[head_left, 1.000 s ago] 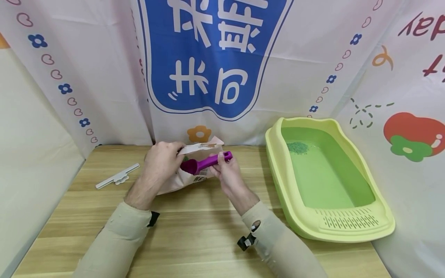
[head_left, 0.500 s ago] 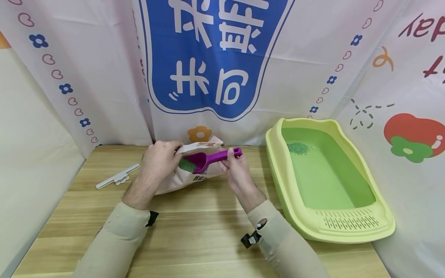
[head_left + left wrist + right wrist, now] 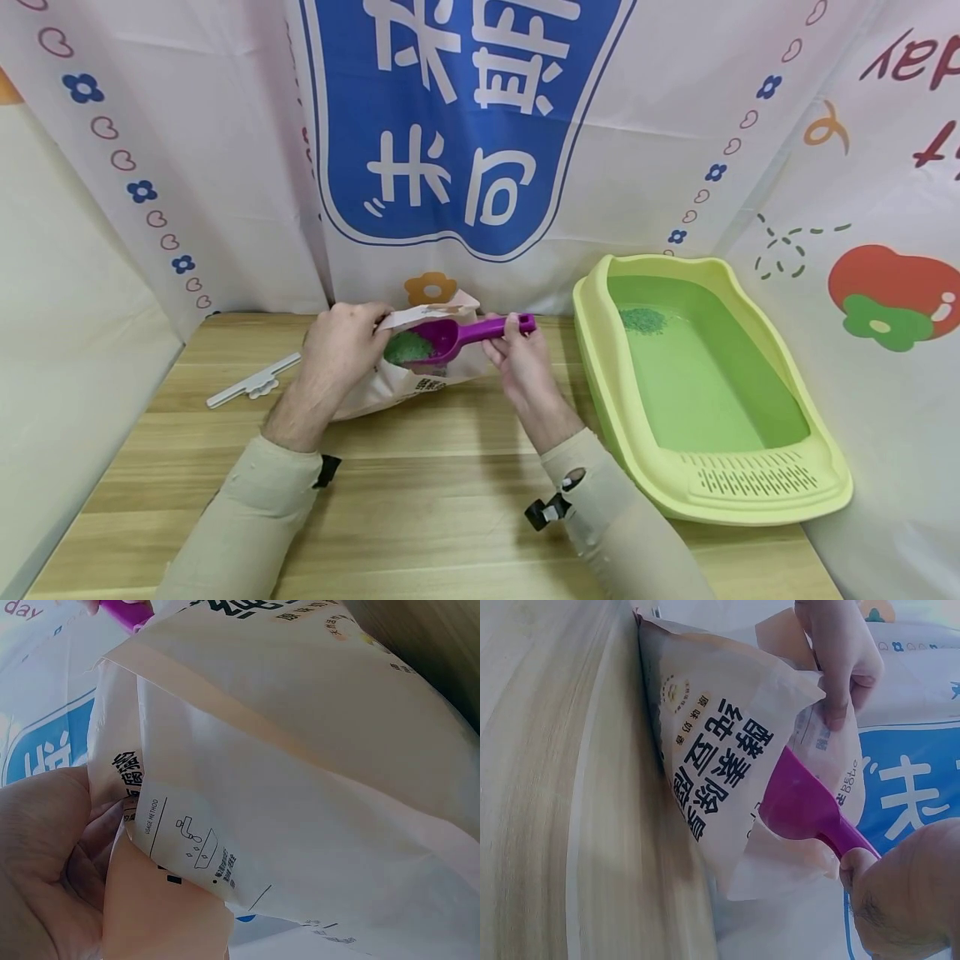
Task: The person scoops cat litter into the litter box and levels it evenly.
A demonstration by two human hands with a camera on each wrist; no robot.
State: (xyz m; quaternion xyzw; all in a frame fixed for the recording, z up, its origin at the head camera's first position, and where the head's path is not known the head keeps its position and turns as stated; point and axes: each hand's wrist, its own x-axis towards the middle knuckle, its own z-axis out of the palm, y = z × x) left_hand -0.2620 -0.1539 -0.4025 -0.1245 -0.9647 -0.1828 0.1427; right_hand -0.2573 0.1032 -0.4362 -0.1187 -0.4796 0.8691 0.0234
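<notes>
A pale paper-like bag (image 3: 390,392) with dark print lies on the table, its mouth facing right. My left hand (image 3: 341,350) pinches the upper edge of that mouth; the left wrist view shows its fingers (image 3: 90,847) on the bag's folded side. By its handle, my right hand (image 3: 525,367) grips a purple scoop (image 3: 472,333). The scoop's bowl is in the bag's mouth, against green granules (image 3: 408,348). In the right wrist view the scoop (image 3: 802,802) tilts into the opening, and the bag hides part of its bowl.
A light green litter box (image 3: 600,400) stands on the right of the wooden table (image 3: 420,517), with a small patch of green granules (image 3: 642,320) at its far left corner. A white sealing clip (image 3: 255,382) lies left of the bag. Printed cloth (image 3: 450,275) hangs behind.
My right hand has drawn the scoop to the right and slightly up, partly out of the bag, and green granules now show at its bowl. My left hand stays nearly still on the bag.
</notes>
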